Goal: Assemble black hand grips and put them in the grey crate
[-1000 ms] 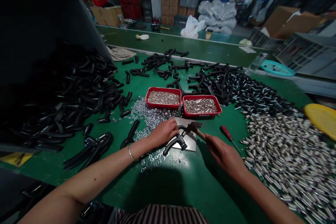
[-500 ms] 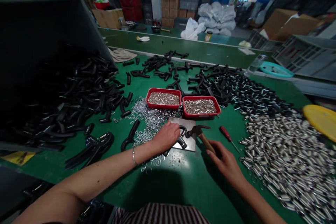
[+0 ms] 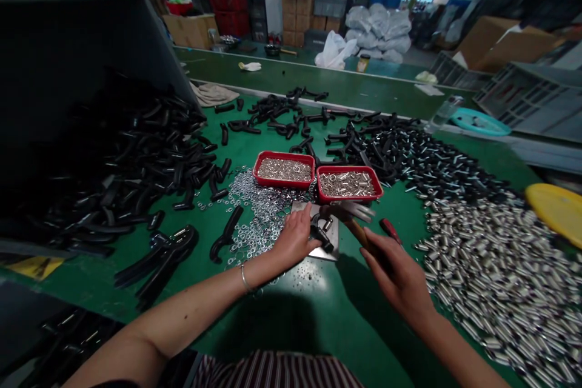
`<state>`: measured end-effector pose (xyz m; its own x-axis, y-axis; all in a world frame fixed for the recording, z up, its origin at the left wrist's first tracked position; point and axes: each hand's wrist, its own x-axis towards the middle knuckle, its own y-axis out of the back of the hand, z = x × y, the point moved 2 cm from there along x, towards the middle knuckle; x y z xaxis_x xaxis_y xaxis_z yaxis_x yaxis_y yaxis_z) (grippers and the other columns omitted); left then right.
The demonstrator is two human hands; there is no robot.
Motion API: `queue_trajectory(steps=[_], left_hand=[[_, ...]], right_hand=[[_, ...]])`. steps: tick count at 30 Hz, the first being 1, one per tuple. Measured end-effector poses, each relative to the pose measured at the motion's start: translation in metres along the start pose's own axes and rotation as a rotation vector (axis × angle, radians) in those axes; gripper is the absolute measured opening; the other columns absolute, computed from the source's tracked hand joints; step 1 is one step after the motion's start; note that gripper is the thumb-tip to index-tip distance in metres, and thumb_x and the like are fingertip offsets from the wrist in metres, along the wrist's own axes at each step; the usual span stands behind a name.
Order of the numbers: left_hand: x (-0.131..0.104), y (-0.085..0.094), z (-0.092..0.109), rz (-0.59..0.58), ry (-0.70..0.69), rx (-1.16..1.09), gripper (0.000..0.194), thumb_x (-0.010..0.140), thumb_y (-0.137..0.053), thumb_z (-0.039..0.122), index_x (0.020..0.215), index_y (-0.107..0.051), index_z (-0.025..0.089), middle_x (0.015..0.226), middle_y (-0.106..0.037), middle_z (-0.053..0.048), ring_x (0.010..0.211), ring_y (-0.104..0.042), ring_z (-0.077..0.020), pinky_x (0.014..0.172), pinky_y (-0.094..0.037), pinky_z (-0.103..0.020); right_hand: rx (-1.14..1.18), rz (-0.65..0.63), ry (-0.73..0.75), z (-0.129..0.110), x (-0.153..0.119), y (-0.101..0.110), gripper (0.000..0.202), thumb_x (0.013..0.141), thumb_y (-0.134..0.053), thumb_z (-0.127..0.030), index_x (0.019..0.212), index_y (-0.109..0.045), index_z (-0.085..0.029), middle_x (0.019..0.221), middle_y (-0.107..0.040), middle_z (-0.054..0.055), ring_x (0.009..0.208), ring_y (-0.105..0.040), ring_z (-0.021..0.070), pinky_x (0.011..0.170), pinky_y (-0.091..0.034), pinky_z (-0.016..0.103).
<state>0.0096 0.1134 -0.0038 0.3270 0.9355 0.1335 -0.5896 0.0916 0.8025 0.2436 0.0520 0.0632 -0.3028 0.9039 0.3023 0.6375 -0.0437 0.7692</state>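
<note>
A small metal plate (image 3: 331, 250) lies on the green table in front of two red trays. On it rests a black part (image 3: 324, 237) with a shiny metal piece. My left hand (image 3: 296, 235) is closed on the left side of this part, thumb toward it; the fingertips are partly hidden. My right hand (image 3: 396, 267) is wrapped round the wooden handle of a claw hammer (image 3: 350, 211). The hammer head is slightly blurred and hangs over the upper edge of the plate, above the part.
Red trays of small metal pieces (image 3: 313, 171) stand behind the plate. Loose rings (image 3: 252, 209) spread to the left, near piled black parts (image 3: 173, 157). Metal cylinders (image 3: 491, 267) heap at the right, beside a red screwdriver (image 3: 390, 229). A yellow lid (image 3: 557, 209) lies far right.
My right hand has raised the hammer off the part and its head has swung up. My left hand has turned a little, with its fingers pointing further up, and the black part has shifted.
</note>
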Motion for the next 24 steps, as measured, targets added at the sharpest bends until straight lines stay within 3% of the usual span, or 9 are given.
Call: queue_trajectory(steps=[4,10,12,14,17,18,20,22,24], left_hand=[[0.002,-0.002,0.000,0.016,0.027,-0.007,0.097,0.079,-0.073,0.028,0.153,-0.013,0.011,0.147,-0.041,-0.026,0.139,-0.037,-0.0395,0.113,-0.031,-0.057],[-0.001,-0.002,0.001,0.034,0.023,-0.027,0.093,0.078,-0.073,0.028,0.152,-0.018,0.014,0.146,-0.043,-0.023,0.138,-0.039,-0.0397,0.112,-0.032,-0.059],[0.001,0.003,0.002,0.022,0.023,-0.045,0.089,0.076,-0.075,0.029,0.150,-0.027,0.013,0.143,-0.047,-0.023,0.136,-0.040,-0.0410,0.111,-0.032,-0.060],[0.007,0.013,0.002,-0.016,0.034,-0.132,0.082,0.074,-0.076,0.031,0.144,-0.038,0.014,0.135,-0.054,-0.020,0.130,-0.048,-0.0403,0.108,-0.037,-0.058],[0.016,0.029,-0.005,-0.137,0.130,-0.450,0.065,0.083,-0.068,0.041,0.139,-0.045,0.017,0.116,-0.066,-0.015,0.109,-0.064,-0.0322,0.094,-0.050,-0.050],[0.019,0.034,-0.008,-0.156,0.166,-0.535,0.062,0.086,-0.064,0.042,0.139,-0.044,0.018,0.114,-0.067,-0.014,0.104,-0.066,-0.0296,0.091,-0.052,-0.047],[0.022,0.042,-0.017,-0.123,0.190,-0.545,0.060,0.086,-0.064,0.038,0.139,-0.045,0.017,0.119,-0.064,-0.015,0.107,-0.064,-0.0278,0.092,-0.052,-0.044],[0.020,0.044,-0.022,-0.042,0.152,-0.372,0.053,0.083,-0.066,0.029,0.132,-0.051,0.016,0.124,-0.061,-0.015,0.114,-0.060,-0.0281,0.100,-0.047,-0.045],[0.011,0.040,-0.020,-0.001,0.091,-0.185,0.039,0.086,-0.063,0.028,0.122,-0.057,0.017,0.121,-0.060,-0.014,0.116,-0.056,-0.0286,0.105,-0.043,-0.047]], right_hand=[[-0.056,-0.227,0.027,0.001,0.008,-0.010,0.041,0.098,-0.046,-0.022,0.138,-0.052,-0.026,0.120,-0.068,0.009,0.103,-0.068,0.0242,0.088,-0.056,0.037],[0.057,-0.175,-0.070,0.006,0.004,-0.016,0.039,0.098,-0.047,-0.029,0.136,-0.053,-0.025,0.125,-0.066,0.010,0.110,-0.065,0.0259,0.093,-0.053,0.040],[0.161,-0.215,-0.186,0.010,-0.001,-0.018,0.035,0.096,-0.051,-0.035,0.129,-0.058,-0.024,0.118,-0.069,0.009,0.101,-0.068,0.0263,0.084,-0.056,0.039],[0.367,-0.204,-0.379,0.019,-0.011,-0.019,0.037,0.094,-0.055,-0.044,0.125,-0.059,-0.024,0.108,-0.071,0.007,0.080,-0.069,0.0225,0.064,-0.057,0.033],[0.603,-0.096,-0.620,0.039,-0.028,-0.016,0.046,0.092,-0.053,-0.055,0.126,-0.052,-0.024,0.097,-0.068,0.005,0.057,-0.060,0.0164,0.041,-0.046,0.026],[0.584,-0.084,-0.642,0.048,-0.032,-0.013,0.046,0.092,-0.052,-0.056,0.126,-0.052,-0.024,0.094,-0.068,0.004,0.057,-0.060,0.0168,0.043,-0.047,0.027],[0.385,-0.121,-0.564,0.066,-0.035,-0.006,0.041,0.094,-0.049,-0.054,0.119,-0.058,-0.022,0.093,-0.067,0.005,0.070,-0.065,0.0210,0.059,-0.055,0.034],[0.074,-0.117,-0.406,0.085,-0.031,0.003,0.037,0.096,-0.045,-0.049,0.112,-0.063,-0.021,0.099,-0.066,0.009,0.091,-0.066,0.0262,0.084,-0.054,0.043],[-0.254,-0.052,-0.325,0.102,-0.023,0.010,0.037,0.097,-0.044,-0.046,0.113,-0.063,-0.019,0.110,-0.063,0.015,0.104,-0.062,0.0302,0.092,-0.050,0.045]])
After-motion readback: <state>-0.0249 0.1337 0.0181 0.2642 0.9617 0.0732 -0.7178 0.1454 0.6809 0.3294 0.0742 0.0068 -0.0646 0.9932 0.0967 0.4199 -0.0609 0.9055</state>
